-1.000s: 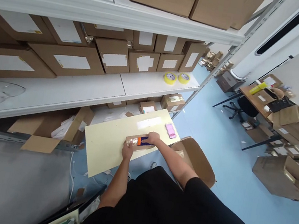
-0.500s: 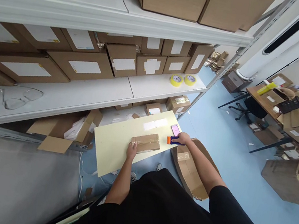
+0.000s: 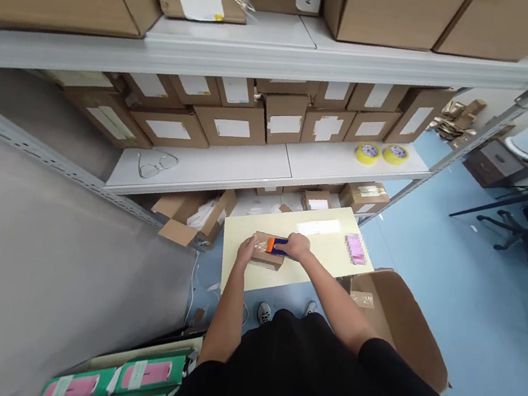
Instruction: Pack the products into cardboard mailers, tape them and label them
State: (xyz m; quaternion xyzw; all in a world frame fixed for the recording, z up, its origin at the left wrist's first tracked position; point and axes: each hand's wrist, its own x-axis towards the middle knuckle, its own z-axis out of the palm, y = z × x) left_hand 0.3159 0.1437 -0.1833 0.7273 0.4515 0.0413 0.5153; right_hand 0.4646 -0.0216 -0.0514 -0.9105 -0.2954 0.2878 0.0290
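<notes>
Small cardboard box (image 3: 268, 263): flat on the cream desk (image 3: 326, 248), toward its left end, where both your arms can reach it. Your left hand (image 3: 245, 250) is at the box's left end, fingers curled in against it with little gap; this likely braces the box against sliding. Your right hand (image 3: 297, 246) has its fingers wrapped round a blue-and-orange tool (image 3: 278, 246), orange end pointing left over the box top. Gripping at the rear presumably leaves that front end free. Contact between tool and box: cannot tell at this size. A shiny strip (image 3: 262, 243) shows on the top, beside the orange end.

Pink item (image 3: 355, 249), blurred, lies at the desk's right end, apart from your work, probably to leave room. Two yellow tape rolls (image 3: 365, 159) sit side by side at the shelf (image 3: 321, 165) edge, presumably for easy reach.
</notes>
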